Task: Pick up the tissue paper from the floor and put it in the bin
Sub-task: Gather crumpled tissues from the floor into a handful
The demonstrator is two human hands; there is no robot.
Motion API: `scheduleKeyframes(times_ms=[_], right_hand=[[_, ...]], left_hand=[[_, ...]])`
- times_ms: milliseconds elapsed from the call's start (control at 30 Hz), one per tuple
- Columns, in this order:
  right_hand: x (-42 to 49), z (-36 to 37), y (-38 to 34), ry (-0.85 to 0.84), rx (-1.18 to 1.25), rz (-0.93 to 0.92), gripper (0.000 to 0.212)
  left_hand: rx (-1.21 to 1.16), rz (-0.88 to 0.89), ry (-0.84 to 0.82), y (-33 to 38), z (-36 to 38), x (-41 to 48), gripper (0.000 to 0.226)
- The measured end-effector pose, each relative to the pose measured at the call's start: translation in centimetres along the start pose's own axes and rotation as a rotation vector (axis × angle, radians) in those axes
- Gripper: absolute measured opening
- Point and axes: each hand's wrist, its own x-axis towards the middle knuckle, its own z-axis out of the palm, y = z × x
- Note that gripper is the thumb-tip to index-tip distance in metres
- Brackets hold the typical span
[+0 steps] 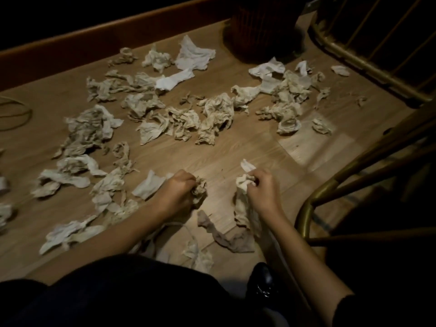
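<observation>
Several crumpled tissue papers (214, 116), white and soiled beige, lie scattered over the wooden floor (236, 156). My left hand (179, 192) is closed around a small crumpled beige tissue wad (200, 191) near the floor. My right hand (264, 190) grips a bunched white tissue (244, 185) whose tail hangs down beneath it. The dark woven bin (262, 27) stands at the far side of the floor, beyond the scattered paper, its top cut off by the frame.
A brass-coloured chair frame (313, 204) stands close to my right arm, and a second metal frame (368, 64) sits at the far right. A dark wooden skirting (94, 41) runs along the far edge. A cord (16, 114) lies at the left. My black shoe (262, 282) is below.
</observation>
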Motion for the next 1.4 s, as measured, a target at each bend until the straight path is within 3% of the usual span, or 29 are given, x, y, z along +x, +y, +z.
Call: scheduleKeyframes(times_ms=[167,267,367,467,600,667,733,800,867,1100,1233,1333,1400], right_hand=[[-5.9,3.7,-0.8,-0.286,-0.156,-0.311,0.033],[-10.5,5.3,1.5,-0.408,-0.403,-0.291,0.046],[-11.4,5.8,3.0,-0.375,-0.348,-0.333,0.051],[-9.8,6.4,3.5,-0.358,-0.195,-0.316,0.047],[-8.8,6.9,1.5,-0.253,-0.125,-0.286,0.037],[-10.5,7.1,0.4,-0.387,-0.145,-0.373,0.042],[-12.4,7.4,0.6,-0.566,-0.343,-0.442,0.059],[-13.1,8.0,1.7,-0.570,-0.379,-0.514,0.055],[-12.3,8.2,2.2,-0.561,-0.215,-0.481,0.043],[-3.6,11.9,-3.4,-0.307,-0.071,-0.349,0.035],[0.6,15.9,-10.2,-0.177,-0.051,-0.443,0.035],[1.7,19.6,-12.8,-0.358,-0.194,-0.490,0.035],[1.1,21.3,-12.7,-0.525,-0.391,-0.480,0.045]], left_hand=[[0.110,0.006,0.028,-2.0,-0.3,-6.3,0.031],[0.251,-0.094,0.036,-2.7,0.6,-10.1,0.030],[0.340,-0.277,0.001,-1.9,1.6,-13.3,0.037],[0.223,-0.342,-0.039,-1.0,2.9,-15.9,0.054],[0.060,-0.303,0.071,-1.9,3.1,-16.9,0.034],[0.019,-0.333,0.101,-3.1,2.5,-16.3,0.042],[0.029,-0.375,0.120,-4.4,1.7,-15.9,0.045],[0.046,-0.422,0.152,-5.3,0.4,-15.5,0.042],[0.071,-0.467,0.209,-6.2,-1.0,-15.0,0.041],[0.144,-0.710,0.453,-9.8,-6.2,-15.3,0.036],[0.156,-0.875,0.527,-11.9,-7.3,-16.4,0.033],[0.136,-0.962,0.528,-12.2,-6.5,-16.5,0.039],[0.012,-0.975,0.387,-12.2,-5.4,-16.2,0.058]])
